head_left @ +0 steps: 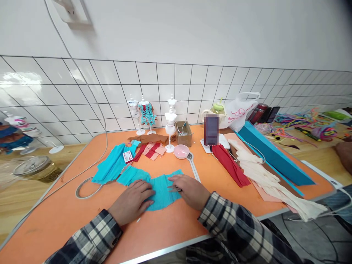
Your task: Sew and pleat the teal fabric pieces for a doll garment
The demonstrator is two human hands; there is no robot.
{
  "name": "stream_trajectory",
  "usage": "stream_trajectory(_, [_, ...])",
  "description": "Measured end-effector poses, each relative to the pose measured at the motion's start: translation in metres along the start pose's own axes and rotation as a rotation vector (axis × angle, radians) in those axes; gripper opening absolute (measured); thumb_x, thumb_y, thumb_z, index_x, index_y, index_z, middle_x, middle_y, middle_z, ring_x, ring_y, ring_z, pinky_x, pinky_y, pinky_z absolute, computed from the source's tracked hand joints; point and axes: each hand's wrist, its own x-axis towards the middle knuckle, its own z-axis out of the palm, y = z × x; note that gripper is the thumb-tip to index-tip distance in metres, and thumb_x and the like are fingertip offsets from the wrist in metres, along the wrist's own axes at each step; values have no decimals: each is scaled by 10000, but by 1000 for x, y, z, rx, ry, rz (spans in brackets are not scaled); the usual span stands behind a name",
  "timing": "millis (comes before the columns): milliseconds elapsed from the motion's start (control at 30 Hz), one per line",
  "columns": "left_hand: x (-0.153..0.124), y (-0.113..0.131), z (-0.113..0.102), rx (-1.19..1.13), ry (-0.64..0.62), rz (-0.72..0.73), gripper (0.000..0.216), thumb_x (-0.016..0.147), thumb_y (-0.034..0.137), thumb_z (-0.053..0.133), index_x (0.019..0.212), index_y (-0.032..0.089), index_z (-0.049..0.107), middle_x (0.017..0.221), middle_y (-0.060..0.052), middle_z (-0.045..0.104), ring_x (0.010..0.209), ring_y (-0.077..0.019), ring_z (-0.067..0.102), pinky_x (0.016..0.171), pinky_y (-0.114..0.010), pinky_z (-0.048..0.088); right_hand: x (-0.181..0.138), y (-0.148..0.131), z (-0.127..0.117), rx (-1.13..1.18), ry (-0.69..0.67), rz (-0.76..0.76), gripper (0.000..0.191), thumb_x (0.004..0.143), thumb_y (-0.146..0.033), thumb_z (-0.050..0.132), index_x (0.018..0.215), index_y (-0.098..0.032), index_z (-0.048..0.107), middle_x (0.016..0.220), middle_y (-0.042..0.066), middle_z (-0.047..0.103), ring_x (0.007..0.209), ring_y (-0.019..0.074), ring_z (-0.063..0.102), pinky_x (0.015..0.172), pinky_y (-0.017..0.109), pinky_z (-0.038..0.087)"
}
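Note:
A piece of turquoise crepe paper (162, 192) lies on the orange table in front of me. My left hand (134, 200) rests on its left part with the fingers stretched out flat. Over its right part my right hand (189, 189) is closed, fingers bent together, with a small dark tip showing under them; I cannot make out what it is. More turquoise crepe paper (112, 163) lies at the left, with a small white and red box (128, 157) on it. Another turquoise strip (133, 175) touches the left end of the piece under my hands.
A pink bowl (181, 151), a grey-handled tool (194, 167) and a cardboard box (183, 134) stand beyond my hands. Behind are white mannequins (170, 124). A tape roll (88, 187) lies left; red paper (229, 165), cream paper (255, 168) and a phone (211, 130) are right.

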Motion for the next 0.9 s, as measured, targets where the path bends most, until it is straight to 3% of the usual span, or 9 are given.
stream_trajectory(167, [-17, -15, 17, 35, 24, -73, 410, 962, 409, 443, 1339, 284, 543, 1363, -78, 601, 1225, -263, 560, 1114, -520, 280, -1, 23, 37, -106, -93, 50, 263, 944, -109, 407, 1070, -129, 637, 1452, 119, 493, 1348, 230, 445, 1136, 418, 329])
stream_trajectory(267, [-27, -26, 20, 54, 36, -144, 442, 959, 479, 423, 1363, 329, 521, 1421, -62, 554, 1262, -280, 538, 1140, -596, 183, -15, 31, 42, -77, -75, 63, 279, 955, -100, 377, 1084, -142, 621, 1476, 88, 469, 1382, 194, 401, 1168, 392, 296])
stream_trajectory(367, [-27, -33, 17, 96, 102, -203, 430, 940, 511, 447, 1299, 320, 587, 1354, -53, 615, 1265, -303, 532, 1142, -639, 113, -21, 31, 39, -63, -79, 95, 290, 939, -88, 383, 1096, -148, 619, 1485, 83, 459, 1385, 199, 396, 1170, 404, 297])
stream_trajectory(467, [-24, -41, 12, 85, 162, -188, 407, 931, 494, 470, 1243, 292, 633, 1256, -44, 681, 1206, -281, 576, 1117, -539, 282, -23, 28, 33, -74, -93, 131, 305, 913, -67, 393, 1102, -146, 620, 1491, 85, 450, 1386, 219, 395, 1165, 425, 301])
stream_trajectory(567, [-26, -49, 7, 85, 278, -245, 393, 941, 454, 451, 1204, 251, 661, 1165, -65, 714, 1080, -256, 631, 963, -419, 454, -24, 23, 27, -74, -76, 120, 291, 923, -75, 385, 1068, -147, 627, 1474, 85, 473, 1399, 210, 372, 1165, 409, 304])
stream_trajectory(667, [-33, -61, -1, 119, 304, -297, 392, 934, 465, 436, 1115, 248, 707, 1109, -70, 725, 1020, -263, 640, 902, -403, 479, -23, 12, 21, -80, -20, 59, 282, 928, -80, 388, 1055, -150, 631, 1450, 82, 502, 1400, 204, 363, 1166, 398, 295])
stream_trajectory(733, [-39, -72, -9, 127, 298, -344, 414, 934, 475, 410, 1130, 257, 702, 1101, -71, 724, 1026, -268, 632, 899, -401, 477, -19, 1, 17, -78, -11, -7, 279, 925, -92, 412, 1086, -164, 629, 1390, 76, 562, 1322, 200, 454, 1131, 390, 339])
stream_trajectory(833, [-48, -97, -22, 175, 316, -538, 465, 926, 468, 380, 1212, 230, 658, 1114, -107, 702, 1019, -286, 624, 904, -420, 466, -2, -19, 13, -82, -47, -103, 278, 930, -128, 445, 1136, -197, 618, 1302, 56, 623, 1165, 181, 553, 1023, 344, 435])
stream_trajectory(900, [-52, -115, -28, 228, 235, -625, 503, 847, 502, 488, 1224, 212, 653, 1186, -146, 660, 1078, -343, 597, 930, -466, 445, 17, -32, 11, -128, -83, -155, 266, 924, -146, 467, 1136, -208, 615, 1358, 53, 580, 1201, 207, 524, 1007, 368, 442])
